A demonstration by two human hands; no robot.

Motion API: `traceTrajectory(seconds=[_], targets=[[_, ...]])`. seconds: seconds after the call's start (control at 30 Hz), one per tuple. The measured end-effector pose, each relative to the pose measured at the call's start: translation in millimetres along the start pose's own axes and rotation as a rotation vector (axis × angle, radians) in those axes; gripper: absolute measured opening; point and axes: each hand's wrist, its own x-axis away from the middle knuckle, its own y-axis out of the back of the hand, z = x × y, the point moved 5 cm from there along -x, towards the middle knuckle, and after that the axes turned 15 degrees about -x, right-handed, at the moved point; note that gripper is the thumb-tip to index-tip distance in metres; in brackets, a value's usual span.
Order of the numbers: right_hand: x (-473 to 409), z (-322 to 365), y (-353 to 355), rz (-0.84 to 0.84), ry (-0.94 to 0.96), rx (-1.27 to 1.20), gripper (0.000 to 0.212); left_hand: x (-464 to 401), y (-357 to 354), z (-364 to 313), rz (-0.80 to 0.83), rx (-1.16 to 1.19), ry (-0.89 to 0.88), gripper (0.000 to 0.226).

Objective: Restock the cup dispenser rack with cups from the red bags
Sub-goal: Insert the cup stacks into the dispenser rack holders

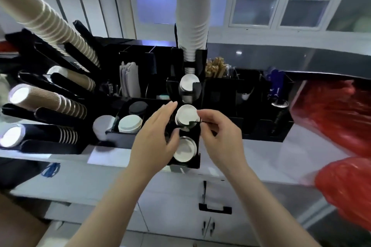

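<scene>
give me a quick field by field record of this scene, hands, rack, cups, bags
left hand: fingers straight, against the left side of the small black rack
right hand: fingers curled, pinching at the rack's middle slot rim
small black rack: three slots in a row, each showing a white cup stack
middle cup stack: between both hands
tall white cup stack: upright behind the rack
brown cup stacks: in the big rack at left, fanned out
red bags: on the counter at right
lids: white and black, in a tray left of the hands

Rack part-filled, bags at right.
I see the black plastic cup dispenser rack point(197, 158) holding white paper cups point(187, 117); two crumpled red plastic bags point(333, 116) lie right.
</scene>
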Motion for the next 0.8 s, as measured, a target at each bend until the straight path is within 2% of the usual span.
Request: traceTrajectory(seconds=[0.13,0.4,0.57,0.7,0.8], targets=[[-9.1,-18.5,42.8,-0.086,-0.078,0.033,0.033,-28.5,-24.0,-40.3,0.044,0.039,-0.129,0.056],[-27.9,-70.0,132.9,-0.211,-0.114,0.145,0.036,-60.3,-108.5,-98.3,0.226,0.075,-0.229,0.061],[-69.8,-117.5,195.1,-0.164,-0.168,0.306,0.033,-77.7,-168.9,-120.6,0.356,0.070,-0.180,0.065],[-114.2,-155.2,238.5,-0.065,-0.204,0.449,0.037,-100.7,-212.1,-128.6,0.375,0.093,0.021,0.066],[-140.8,-179.8,264.3,0.026,-0.196,0.576,0.048,-106.9,-241.9,-133.6,0.391,0.104,0.136,0.066]])
